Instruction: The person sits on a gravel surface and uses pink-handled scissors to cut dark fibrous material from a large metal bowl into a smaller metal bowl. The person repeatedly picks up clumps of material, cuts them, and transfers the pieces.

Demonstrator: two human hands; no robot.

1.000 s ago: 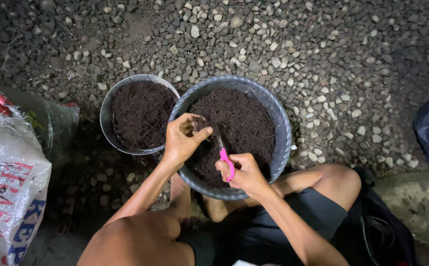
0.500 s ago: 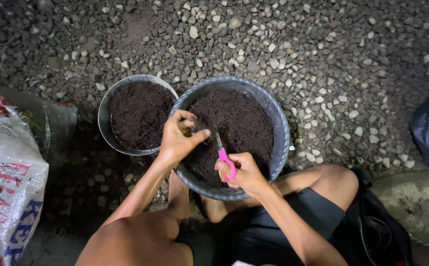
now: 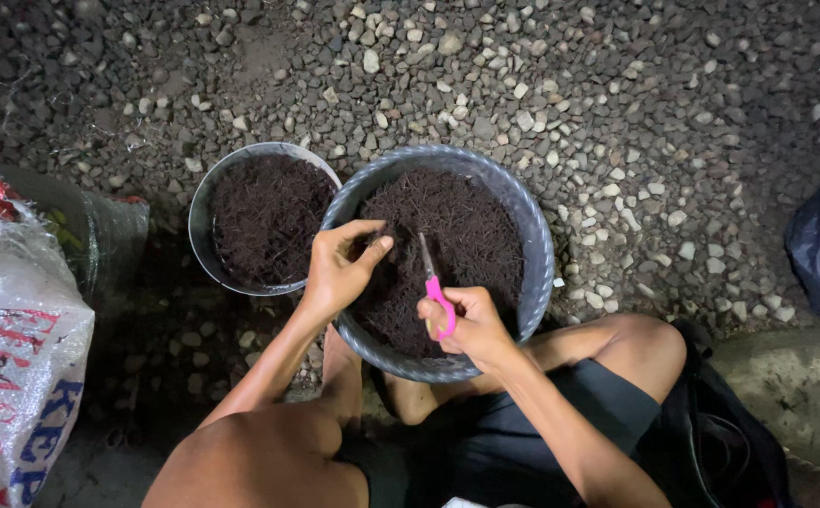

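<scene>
The right hand (image 3: 474, 325) is closed around the pink handles of scissors (image 3: 433, 287), blades pointing into the dark fibre inside the big pot (image 3: 537, 235) on the gravel (image 3: 617, 113). The left hand (image 3: 339, 268) pinches fibre at that pot's left rim, fingers together. A smaller pot (image 3: 205, 202) touches it on the left; a sack (image 3: 15, 348) lies at the gravel's left edge.

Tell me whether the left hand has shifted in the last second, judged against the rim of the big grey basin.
Barely. The left hand remains over the near-left inner rim of the large grey round plastic basin, pinching the dark fibrous material; only its fingers have flexed.
</scene>
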